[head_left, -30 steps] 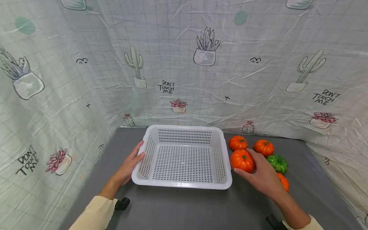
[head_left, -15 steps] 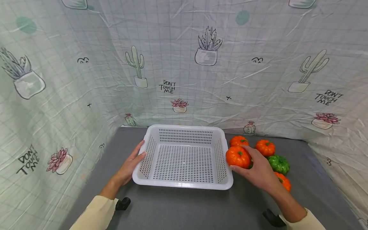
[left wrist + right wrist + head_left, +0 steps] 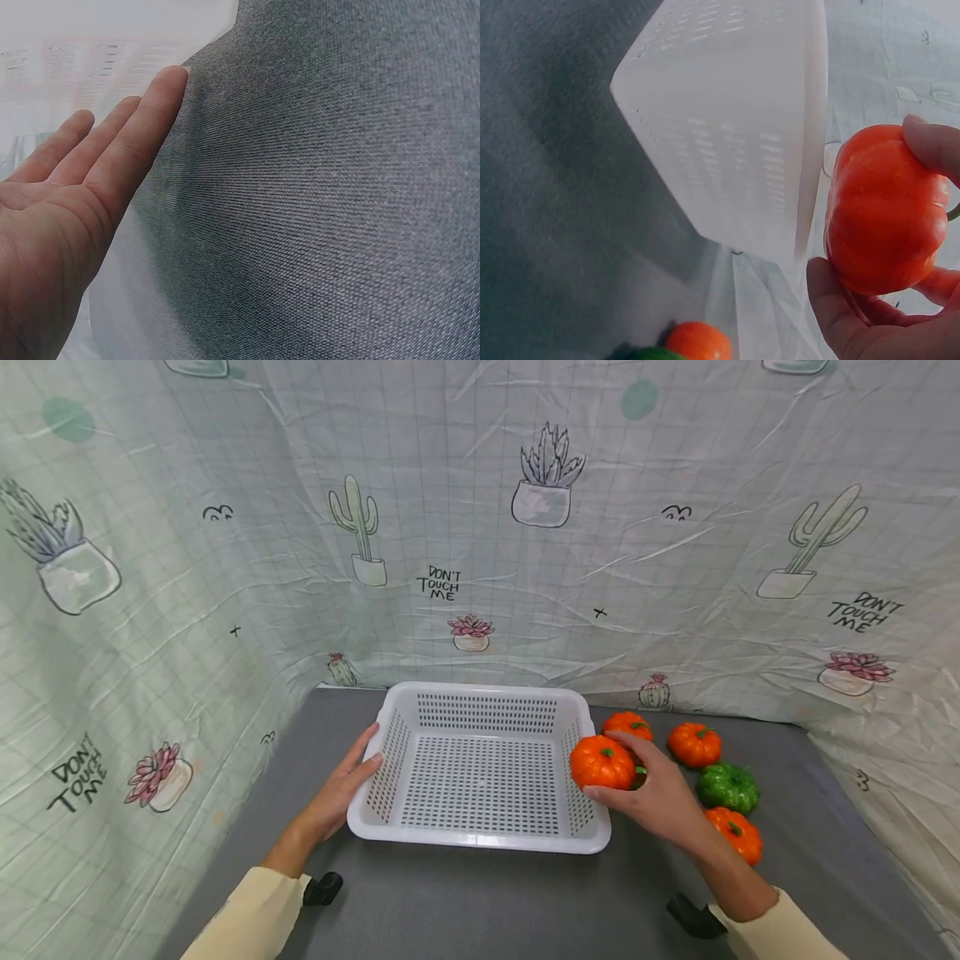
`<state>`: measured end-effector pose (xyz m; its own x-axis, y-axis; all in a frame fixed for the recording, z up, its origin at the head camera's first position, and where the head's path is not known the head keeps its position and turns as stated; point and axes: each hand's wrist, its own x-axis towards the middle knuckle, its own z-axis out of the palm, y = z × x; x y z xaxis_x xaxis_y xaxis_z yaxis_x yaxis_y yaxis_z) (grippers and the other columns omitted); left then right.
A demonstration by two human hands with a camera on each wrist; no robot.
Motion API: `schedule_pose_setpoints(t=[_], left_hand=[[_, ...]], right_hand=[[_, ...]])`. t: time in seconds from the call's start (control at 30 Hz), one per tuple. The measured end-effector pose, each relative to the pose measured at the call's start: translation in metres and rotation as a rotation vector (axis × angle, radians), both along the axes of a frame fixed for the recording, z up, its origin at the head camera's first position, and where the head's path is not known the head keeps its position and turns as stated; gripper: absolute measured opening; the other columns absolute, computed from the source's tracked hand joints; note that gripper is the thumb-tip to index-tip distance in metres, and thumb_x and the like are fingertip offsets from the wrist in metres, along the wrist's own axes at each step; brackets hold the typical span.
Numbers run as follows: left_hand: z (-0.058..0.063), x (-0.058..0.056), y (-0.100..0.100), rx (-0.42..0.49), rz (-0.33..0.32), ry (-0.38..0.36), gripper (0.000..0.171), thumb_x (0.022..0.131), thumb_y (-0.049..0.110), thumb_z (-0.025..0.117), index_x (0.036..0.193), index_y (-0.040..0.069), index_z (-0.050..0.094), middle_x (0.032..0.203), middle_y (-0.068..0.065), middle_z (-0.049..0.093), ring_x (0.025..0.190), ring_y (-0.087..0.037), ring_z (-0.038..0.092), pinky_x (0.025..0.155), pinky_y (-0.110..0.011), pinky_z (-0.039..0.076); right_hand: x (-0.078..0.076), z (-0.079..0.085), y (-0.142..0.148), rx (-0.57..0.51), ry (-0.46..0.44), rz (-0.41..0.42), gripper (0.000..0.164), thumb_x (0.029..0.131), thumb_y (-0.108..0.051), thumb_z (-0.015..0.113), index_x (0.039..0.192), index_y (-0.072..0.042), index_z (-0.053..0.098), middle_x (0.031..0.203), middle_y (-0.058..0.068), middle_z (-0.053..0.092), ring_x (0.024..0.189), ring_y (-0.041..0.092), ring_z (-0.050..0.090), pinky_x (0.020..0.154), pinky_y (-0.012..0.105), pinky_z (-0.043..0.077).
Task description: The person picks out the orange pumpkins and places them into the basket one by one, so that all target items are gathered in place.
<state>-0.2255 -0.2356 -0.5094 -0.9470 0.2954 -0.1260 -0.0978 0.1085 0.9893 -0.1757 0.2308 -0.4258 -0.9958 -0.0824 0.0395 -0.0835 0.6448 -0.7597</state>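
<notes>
My right hand (image 3: pixel 656 793) grips a small orange pumpkin (image 3: pixel 602 762) between thumb and fingers, over the right rim of a white plastic basket (image 3: pixel 480 841). In the right wrist view the pumpkin (image 3: pixel 885 210) is held beside and above the basket's rim (image 3: pixel 814 112), apart from the table. My left hand (image 3: pixel 335 793) touches the basket's left side. Its fingers (image 3: pixel 139 146) look straight against the basket in the left wrist view; the thumb is out of sight there. Slotted walls and floor show inside the basket, with nothing lying in it.
Right of the basket sit more orange pumpkins (image 3: pixel 695 745) and a green pumpkin (image 3: pixel 727 788) on the grey table (image 3: pixel 480 902). Another green piece shows partly behind my right hand. A patterned curtain (image 3: pixel 480 543) encloses the back and sides.
My right hand has carried the orange pumpkin leftward and up, from beside the basket to over its right rim. The left hand and the basket have stayed in place.
</notes>
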Motion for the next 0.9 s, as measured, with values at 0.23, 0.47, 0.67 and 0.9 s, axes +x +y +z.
schedule_pose_setpoints(t=[0.23, 0.47, 0.67, 0.9], left_hand=[[0.002, 0.000, 0.001, -0.008, 0.001, -0.004, 0.067, 0.113, 0.038, 0.042, 0.168, 0.040, 0.002, 0.170, -0.020, 0.024, 0.133, -0.042, 0.055, 0.091, -0.038, 0.056], [0.001, 0.001, 0.001, -0.009, -0.006, 0.000, 0.068, 0.113, 0.038, 0.042, 0.168, 0.040, 0.002, 0.172, -0.019, 0.020, 0.138, -0.045, 0.049, 0.094, -0.040, 0.054], [0.001, 0.000, 0.001, -0.003, -0.011, 0.003, 0.068, 0.113, 0.038, 0.042, 0.167, 0.040, 0.001, 0.173, -0.019, 0.018, 0.139, -0.046, 0.048, 0.094, -0.040, 0.054], [0.002, 0.001, 0.000, -0.015, -0.007, 0.011, 0.068, 0.113, 0.036, 0.041, 0.168, 0.037, 0.000, 0.173, -0.021, 0.017, 0.135, -0.041, 0.051, 0.092, -0.036, 0.054]], right_hand=[[-0.009, 0.002, -0.008, -0.066, -0.039, 0.031, 0.087, 0.084, -0.039, 0.088, 0.155, -0.015, 0.044, 0.145, 0.017, 0.055, 0.118, 0.036, 0.060, 0.090, 0.044, 0.056], [-0.019, 0.007, -0.016, -0.071, -0.069, 0.079, 0.089, 0.085, -0.038, 0.087, 0.157, -0.015, 0.042, 0.146, 0.020, 0.053, 0.118, 0.037, 0.060, 0.091, 0.047, 0.059], [-0.025, 0.012, -0.020, -0.076, -0.081, 0.091, 0.090, 0.083, -0.036, 0.089, 0.156, -0.013, 0.043, 0.147, 0.019, 0.051, 0.119, 0.037, 0.059, 0.094, 0.050, 0.057], [-0.034, 0.018, -0.023, -0.091, -0.101, 0.113, 0.091, 0.083, -0.037, 0.089, 0.157, -0.014, 0.041, 0.148, 0.018, 0.052, 0.122, 0.037, 0.058, 0.097, 0.050, 0.056]])
